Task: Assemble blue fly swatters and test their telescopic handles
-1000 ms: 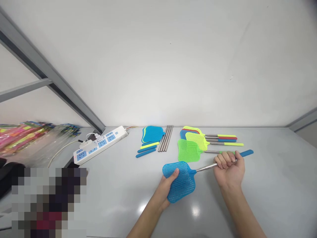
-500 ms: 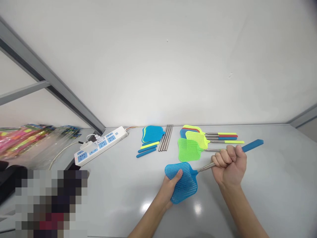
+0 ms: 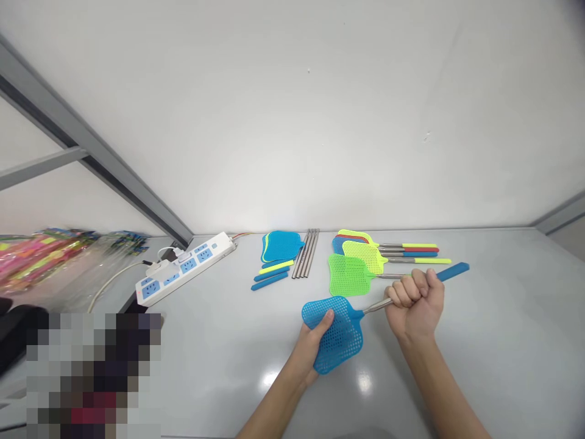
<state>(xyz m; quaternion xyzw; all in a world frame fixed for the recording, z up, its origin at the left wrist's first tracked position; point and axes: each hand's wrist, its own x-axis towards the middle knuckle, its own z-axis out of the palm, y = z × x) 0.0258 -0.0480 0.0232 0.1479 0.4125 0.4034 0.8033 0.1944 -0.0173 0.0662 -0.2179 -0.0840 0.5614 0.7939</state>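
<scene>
And the right hand (image 3: pixel 415 308) has slid a touch to the left since half a second ago, bringing the blue handle (image 3: pixel 452 272) with it, its tip now further left and slightly lower in the frame, while the left hand (image 3: pixel 307 353) has barely shifted! Both have hold of the blue fly swatter (image 3: pixel 340 338), right there in the lower centre, lifted in front of the others. The left is partly closed, pinching the mesh at its left edge, thumb laid flat on top and fingers tucked behind, so most of the head spreads out to the right of that grip. Over to the right, the other hand is curled into a tight fist; the metal shaft (image 3: pixel 375 306) enters it from the left and the handle sticks out toward the upper right, though the join between them is hidden. Just beyond that fist lies the green swatter (image 3: pixel 350 275), partly covered, with the yellow swatter (image 3: pixel 365 255) overlapping behind it. Look to centre: bare metal rods (image 3: pixel 306 256) side by side, loose blue heads (image 3: pixel 282 247) just left of them, and a yellow grip (image 3: pixel 276 267) below those, well apart from either hand.
</scene>
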